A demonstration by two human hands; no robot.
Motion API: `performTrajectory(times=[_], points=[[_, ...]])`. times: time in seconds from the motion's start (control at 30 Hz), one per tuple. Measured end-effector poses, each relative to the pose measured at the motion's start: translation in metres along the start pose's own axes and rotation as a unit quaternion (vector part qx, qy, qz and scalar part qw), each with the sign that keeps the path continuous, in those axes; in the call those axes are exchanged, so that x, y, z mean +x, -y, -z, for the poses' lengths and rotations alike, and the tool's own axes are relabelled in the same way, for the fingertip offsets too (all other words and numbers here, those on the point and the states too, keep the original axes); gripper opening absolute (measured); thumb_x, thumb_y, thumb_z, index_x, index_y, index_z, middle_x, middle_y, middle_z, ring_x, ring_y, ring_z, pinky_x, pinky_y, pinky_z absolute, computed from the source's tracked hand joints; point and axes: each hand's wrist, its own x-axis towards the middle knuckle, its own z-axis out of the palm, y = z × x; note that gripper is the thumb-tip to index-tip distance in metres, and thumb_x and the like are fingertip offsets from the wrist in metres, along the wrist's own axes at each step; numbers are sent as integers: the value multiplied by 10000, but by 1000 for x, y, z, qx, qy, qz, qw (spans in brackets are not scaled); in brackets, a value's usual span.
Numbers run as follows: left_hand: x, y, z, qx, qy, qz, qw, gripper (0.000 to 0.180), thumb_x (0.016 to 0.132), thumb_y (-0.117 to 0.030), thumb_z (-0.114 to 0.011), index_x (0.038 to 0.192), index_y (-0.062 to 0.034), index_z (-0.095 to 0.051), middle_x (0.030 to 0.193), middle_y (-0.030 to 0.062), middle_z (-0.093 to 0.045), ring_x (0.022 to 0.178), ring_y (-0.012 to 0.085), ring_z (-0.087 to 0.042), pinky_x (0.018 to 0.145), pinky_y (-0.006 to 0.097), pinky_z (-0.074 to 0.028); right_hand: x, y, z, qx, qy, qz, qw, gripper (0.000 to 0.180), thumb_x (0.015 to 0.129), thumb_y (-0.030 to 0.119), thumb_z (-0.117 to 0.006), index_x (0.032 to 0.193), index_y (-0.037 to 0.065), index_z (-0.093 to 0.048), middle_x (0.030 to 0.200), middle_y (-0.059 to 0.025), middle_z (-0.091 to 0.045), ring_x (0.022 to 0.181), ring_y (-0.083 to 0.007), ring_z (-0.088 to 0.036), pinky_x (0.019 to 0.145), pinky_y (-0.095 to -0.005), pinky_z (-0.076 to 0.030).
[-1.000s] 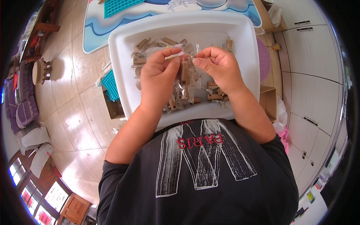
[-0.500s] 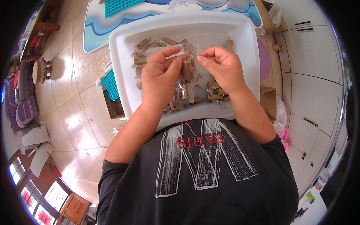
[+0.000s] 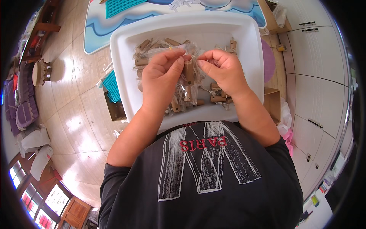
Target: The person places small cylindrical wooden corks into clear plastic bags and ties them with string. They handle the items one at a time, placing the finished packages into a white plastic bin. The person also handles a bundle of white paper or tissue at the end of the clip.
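Note:
Over the white plastic tub point(image 3: 118, 82), my left hand point(image 3: 162, 72) pinches the top of a clear plastic bag between thumb and forefinger. A brown cylinder point(image 3: 189, 72) hangs upright in or behind that bag, just right of the left fingertips. My right hand point(image 3: 225, 70) is closed in a pinch at the bag's upper right edge; the thin film between its fingertips is hard to see. Below and around lie more brown cylinders in clear wrapping, one heap on the left point(image 3: 142, 61) and a smaller group point(image 3: 218, 98) under my right wrist.
A blue-and-white patterned table point(image 3: 99, 36) lies beyond the tub, with a teal ridged tray point(image 3: 122, 7) on it. Another teal piece point(image 3: 111, 87) rests in a cardboard box at the tub's left. Cardboard boxes point(image 3: 272, 101) and white cabinets point(image 3: 314, 91) stand to the right.
My right hand has shifted slightly left, bringing its pinched fingertips closer to the left hand and the bag. The left hand stays nearly in place with its pinch kept.

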Motion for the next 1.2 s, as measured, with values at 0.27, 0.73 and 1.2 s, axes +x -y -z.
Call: performTrajectory(times=[0.27, 0.73, 1.2], points=[[1, -2, 0, -11, -10, 16, 1000, 191, 876, -48, -544, 1041, 47, -567, 974, 114, -641, 861, 110, -598, 746, 223, -485, -1, -4, 2, 24, -20, -6, 999, 98, 833, 72, -585, 893, -5, -588, 789, 19, -587, 670, -22, -502, 593, -168, -414], [0, 1, 1, -10, 10, 12, 1000, 158, 890, -49, -521, 1017, 26, -580, 920, 82, -646, 804, 90, -592, 697, 206, -480, 1, -1, 1, 108, 6, -24, 994, 116, 865, 143, -595, 898, 32, -604, 622, 78, -478, 495, 4, -343, 438, -160, -251], [-2, 5, 7, 66, 29, -63, 995, 111, 855, 2, -503, 861, 8, -614, 816, 47, -631, 717, 68, -554, 643, 203, -457, 2, 6, -2, 98, 30, -52, 993, 143, 853, 151, -616, 890, 12, -619, 640, 57, -510, 495, -3, -357, 425, -161, -252]])
